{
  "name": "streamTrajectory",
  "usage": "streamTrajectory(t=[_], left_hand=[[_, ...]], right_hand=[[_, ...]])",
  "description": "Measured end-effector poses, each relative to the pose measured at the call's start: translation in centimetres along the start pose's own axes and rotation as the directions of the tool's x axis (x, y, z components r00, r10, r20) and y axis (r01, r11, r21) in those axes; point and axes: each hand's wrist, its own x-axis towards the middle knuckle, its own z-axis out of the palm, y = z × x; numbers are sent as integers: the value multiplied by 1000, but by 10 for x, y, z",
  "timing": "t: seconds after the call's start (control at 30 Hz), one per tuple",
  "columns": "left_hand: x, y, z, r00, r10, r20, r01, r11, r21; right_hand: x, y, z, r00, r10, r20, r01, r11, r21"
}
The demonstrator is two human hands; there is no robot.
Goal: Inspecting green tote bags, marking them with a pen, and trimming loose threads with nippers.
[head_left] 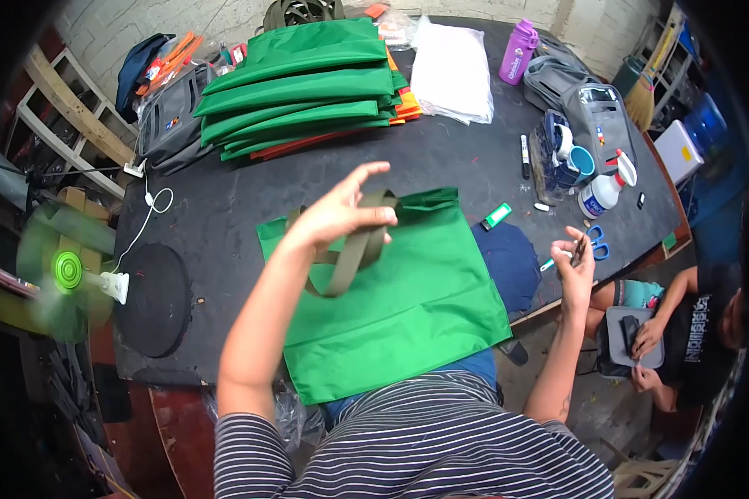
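Note:
A green fabric bag (pixel 391 291) lies flat across the near table edge, its lower part reaching my lap. Olive webbing straps (pixel 354 262) loop up from its top side. My left hand (pixel 345 212) is above the bag with the straps between its thumb and lower fingers. Its index finger points away from the thumb. Right of the bag, my right hand (pixel 576 270) is raised, fingers closed on a small dark tool (pixel 580 249) whose kind is hard to make out. Blue-handled scissors (pixel 597 243) lie beyond that hand.
Folded green bags (pixel 300 91) are stacked at the back, beside white sheets (pixel 452 71). A purple bottle (pixel 519 51), spray bottle (pixel 607 190), green-and-white box cutter (pixel 497 217) and dark blue cloth (pixel 512 266) sit rightward. A fan (pixel 66 270) spins at left. Another person (pixel 699 333) sits at right.

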Motion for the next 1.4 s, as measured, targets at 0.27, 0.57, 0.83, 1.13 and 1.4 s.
streamTrajectory(t=[0.27,0.57,0.83,1.13,1.4], left_hand=[[13,-10,39,983,-8,-185,10,1000,11],[-6,-22,43,956,46,-288,-60,997,-40],[-12,-26,34,971,12,-239,-40,993,-113],[-8,-26,42,967,59,-246,-77,995,-64],[-16,-27,35,972,20,-235,-39,996,-75]], right_hand=[[-17,-26,103,948,-96,305,28,975,218],[2,-37,197,826,-264,497,245,964,104],[23,-25,182,791,-112,602,-509,428,747],[-16,-42,198,730,-180,659,-269,811,519],[-1,-28,184,736,-204,645,-535,408,739]])
